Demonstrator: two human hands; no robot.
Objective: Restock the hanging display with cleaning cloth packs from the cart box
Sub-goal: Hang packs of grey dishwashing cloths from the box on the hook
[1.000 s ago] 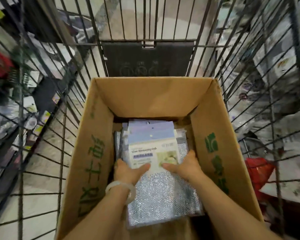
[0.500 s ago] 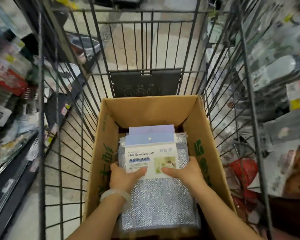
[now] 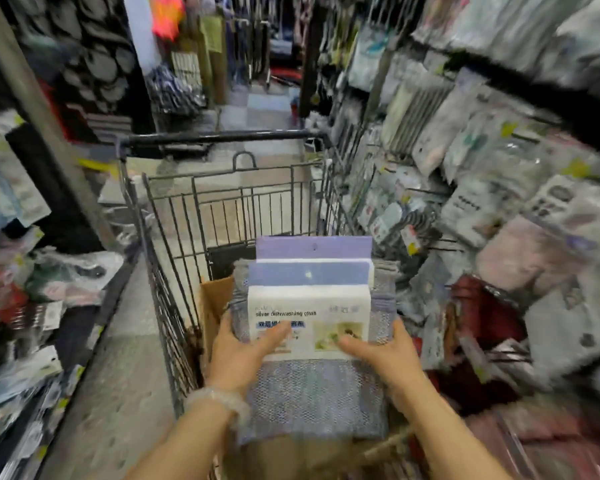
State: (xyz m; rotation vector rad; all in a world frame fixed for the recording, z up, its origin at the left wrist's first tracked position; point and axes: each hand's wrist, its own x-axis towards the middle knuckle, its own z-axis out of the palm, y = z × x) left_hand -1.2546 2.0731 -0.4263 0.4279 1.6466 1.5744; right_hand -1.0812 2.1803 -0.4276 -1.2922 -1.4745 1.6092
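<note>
Silver mesh cleaning cloth packs (image 3: 312, 341) with purple header cards, a stack, held up above the brown cardboard box (image 3: 215, 299) in the wire cart (image 3: 174, 271). None hung yet, likely; display hooks on the right are blurred. Left hand (image 3: 239, 355) grips the stack's left edge, thumb across the label. Right hand (image 3: 385, 355) grips the right edge, thumb on top. Both forearms reach forward.

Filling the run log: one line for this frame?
stage: lifting | left hand: grips packs | right hand: grips packs | box: in cart
</note>
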